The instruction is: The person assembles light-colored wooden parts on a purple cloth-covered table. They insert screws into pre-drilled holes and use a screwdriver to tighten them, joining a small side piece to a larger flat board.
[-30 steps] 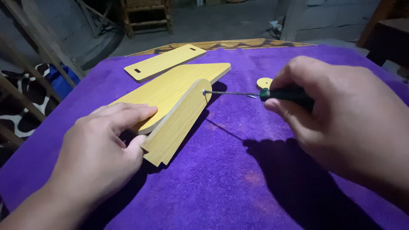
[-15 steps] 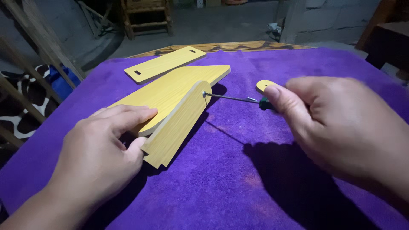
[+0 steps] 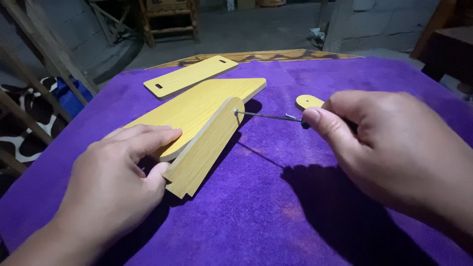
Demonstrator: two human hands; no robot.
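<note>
My left hand (image 3: 111, 180) presses on a flat yellow wooden panel (image 3: 197, 108) and steadies an upright yellow wooden side piece (image 3: 207, 148) set against its edge. My right hand (image 3: 394, 152) grips a screwdriver with a dark handle. Its thin metal shaft (image 3: 266, 116) runs left to a screw at the top of the upright piece. Most of the handle is hidden inside my fingers.
A long yellow wooden strip with slots (image 3: 189, 76) lies at the back of the purple cloth (image 3: 256, 216). A small rounded yellow piece (image 3: 308, 101) lies by my right hand. Wooden furniture stands on the floor behind; a dark table (image 3: 451, 49) is at the right.
My right hand has slid along the screwdriver and rolled over its handle, now covering it. The left hand and the wooden pieces have stayed put.
</note>
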